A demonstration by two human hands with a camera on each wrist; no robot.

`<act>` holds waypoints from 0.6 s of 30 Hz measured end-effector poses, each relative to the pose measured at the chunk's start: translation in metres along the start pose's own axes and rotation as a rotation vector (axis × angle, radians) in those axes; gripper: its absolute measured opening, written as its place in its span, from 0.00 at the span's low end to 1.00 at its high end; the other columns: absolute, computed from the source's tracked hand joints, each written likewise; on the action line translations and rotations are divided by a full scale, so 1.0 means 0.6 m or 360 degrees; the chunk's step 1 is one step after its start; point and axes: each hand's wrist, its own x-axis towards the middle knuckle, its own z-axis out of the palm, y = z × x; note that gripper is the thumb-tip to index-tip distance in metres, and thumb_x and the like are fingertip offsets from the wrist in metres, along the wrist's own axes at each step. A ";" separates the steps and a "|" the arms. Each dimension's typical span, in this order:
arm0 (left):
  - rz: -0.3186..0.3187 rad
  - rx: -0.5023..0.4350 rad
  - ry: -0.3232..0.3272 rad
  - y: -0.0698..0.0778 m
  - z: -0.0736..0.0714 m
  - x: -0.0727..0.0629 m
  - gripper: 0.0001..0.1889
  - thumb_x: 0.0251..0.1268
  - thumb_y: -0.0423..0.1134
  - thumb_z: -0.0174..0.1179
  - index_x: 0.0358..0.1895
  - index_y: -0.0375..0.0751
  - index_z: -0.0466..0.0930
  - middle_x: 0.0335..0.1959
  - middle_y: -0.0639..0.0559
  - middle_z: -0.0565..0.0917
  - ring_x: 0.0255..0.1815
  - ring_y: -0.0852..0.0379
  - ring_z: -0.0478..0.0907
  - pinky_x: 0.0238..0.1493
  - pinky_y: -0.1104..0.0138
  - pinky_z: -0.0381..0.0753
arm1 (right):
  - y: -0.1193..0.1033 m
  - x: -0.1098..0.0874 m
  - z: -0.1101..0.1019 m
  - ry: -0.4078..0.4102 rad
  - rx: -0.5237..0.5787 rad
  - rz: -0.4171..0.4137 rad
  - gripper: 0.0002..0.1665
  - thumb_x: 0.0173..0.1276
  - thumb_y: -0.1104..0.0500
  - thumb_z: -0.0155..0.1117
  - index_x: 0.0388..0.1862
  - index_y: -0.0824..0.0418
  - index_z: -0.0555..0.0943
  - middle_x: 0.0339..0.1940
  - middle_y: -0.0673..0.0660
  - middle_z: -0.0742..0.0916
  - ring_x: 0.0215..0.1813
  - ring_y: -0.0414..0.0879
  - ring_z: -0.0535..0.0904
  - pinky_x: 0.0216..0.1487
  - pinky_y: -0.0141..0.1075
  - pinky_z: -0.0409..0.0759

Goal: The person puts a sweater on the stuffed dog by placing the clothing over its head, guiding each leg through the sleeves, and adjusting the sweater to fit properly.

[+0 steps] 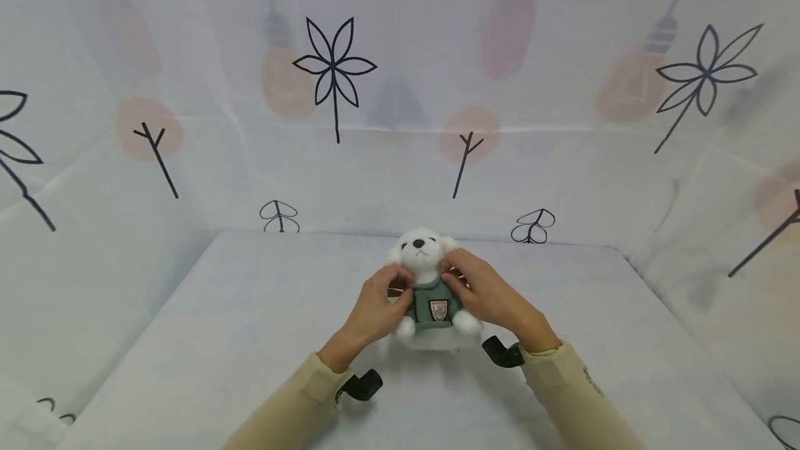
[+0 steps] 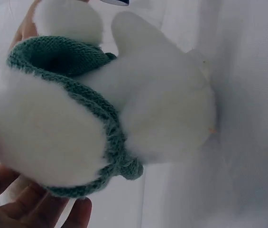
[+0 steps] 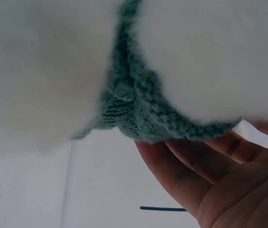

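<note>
Around the middle of the table (image 1: pixel 250 311), a white plush dog (image 1: pixel 427 275) is already wearing its green sweater (image 1: pixel 431 294); left hand (image 1: pixel 379 302) and right hand (image 1: pixel 485 288) are gripping its opposite sides, so letting go is apparently remaining.

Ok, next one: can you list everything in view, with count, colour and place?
Plush dog: one, white, upright at centre
Knitted vest: one, green, on the dog
Badge: one, pinkish with dark border, vest front
Tabletop: one, whitish, under the dog
Backdrop: one, white with dark line drawings and pinkish-orange patches, around the tabletop
Dark-blue sliver: one, top edge of left wrist view, unidentifiable
Devices: two, black, at the wrists
Sleeves: two, beige, on the forearms
Left grip, right grip: one each, bare, holding the dog's sides
</note>
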 end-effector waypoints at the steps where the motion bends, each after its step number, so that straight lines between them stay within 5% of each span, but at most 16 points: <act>1: -0.0017 0.0010 -0.0013 0.000 0.000 0.000 0.08 0.64 0.30 0.56 0.44 0.43 0.76 0.44 0.52 0.78 0.45 0.56 0.79 0.44 0.64 0.80 | 0.000 0.000 0.001 -0.0005 -0.0007 0.0006 0.04 0.71 0.65 0.57 0.41 0.56 0.74 0.40 0.50 0.77 0.43 0.40 0.78 0.43 0.34 0.79; 6: -0.0129 0.0038 -0.0098 -0.009 -0.001 0.000 0.07 0.65 0.31 0.55 0.43 0.45 0.76 0.42 0.52 0.82 0.42 0.55 0.80 0.38 0.65 0.79 | 0.000 0.000 0.006 -0.0084 0.0018 0.0130 0.03 0.72 0.63 0.55 0.42 0.56 0.74 0.41 0.51 0.81 0.44 0.43 0.82 0.41 0.36 0.80; 12: -0.0238 -0.0191 -0.0073 -0.017 -0.001 0.001 0.03 0.65 0.30 0.56 0.38 0.41 0.77 0.38 0.52 0.82 0.45 0.56 0.80 0.48 0.60 0.78 | 0.000 -0.001 0.012 -0.0046 0.0105 0.0164 0.01 0.73 0.63 0.55 0.40 0.57 0.74 0.40 0.50 0.80 0.46 0.44 0.80 0.44 0.36 0.80; 15: -0.0094 -0.0252 0.0075 -0.011 -0.006 0.004 0.04 0.62 0.28 0.58 0.37 0.40 0.77 0.38 0.51 0.80 0.46 0.55 0.79 0.52 0.58 0.78 | 0.004 0.001 0.013 0.0078 0.0163 0.0035 0.04 0.71 0.65 0.57 0.40 0.56 0.74 0.40 0.50 0.78 0.46 0.43 0.78 0.48 0.37 0.79; 18: 0.0167 -0.0116 0.0253 -0.003 -0.014 0.009 0.06 0.59 0.27 0.60 0.35 0.42 0.77 0.38 0.51 0.79 0.46 0.55 0.79 0.51 0.59 0.78 | 0.009 0.004 0.015 0.0181 0.0169 -0.0091 0.07 0.69 0.67 0.59 0.40 0.55 0.75 0.41 0.49 0.77 0.47 0.43 0.75 0.52 0.40 0.78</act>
